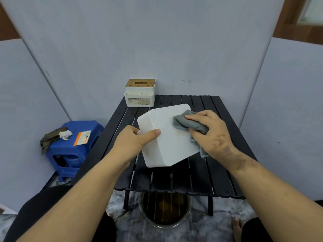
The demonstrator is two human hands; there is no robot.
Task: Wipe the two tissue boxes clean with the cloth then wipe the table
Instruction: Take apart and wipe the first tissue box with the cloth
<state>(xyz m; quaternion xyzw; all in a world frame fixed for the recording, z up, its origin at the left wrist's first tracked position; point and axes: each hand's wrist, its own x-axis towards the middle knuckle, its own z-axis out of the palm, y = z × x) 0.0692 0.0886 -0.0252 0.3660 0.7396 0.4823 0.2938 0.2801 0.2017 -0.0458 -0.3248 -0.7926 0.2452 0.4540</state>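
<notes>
— Two boxes, and which is bigger on screen?
— Start with the table (201, 173) (black, slatted, low to the floor); it carries everything. Against the grey wall panels at its far left corner stands the spotted tissue box (139, 93), white with a brown lid and an oval slot, upright, nobody touching it.
— And the other?
— The plain white tissue box (166, 137) is lifted and tilted over the middle of the table, one broad smooth face turned up toward the camera. Whether its lowest corner touches the slats I cannot tell.
— Who holds it?
— The left hand (134, 142): its grip is closed on the box's left edge, thumb lying across the upturned face, fingers wrapped behind.
— The right?
— The right hand (209, 133) presses the grey cloth (188, 124) against the upper right part of that same face, fingers curled over the bunched fabric; a flap of cloth hangs off the box's right edge below the palm.
— Anything off the table?
— A blue plastic stool (70, 154) to the left, well apart from the boxes, bearing a dark rag (50, 138), a crumpled white tissue (65, 134) and an orange-and-white card (83, 137). Under the near edge of the table sits a round basin (164, 212) with brownish liquid.
</notes>
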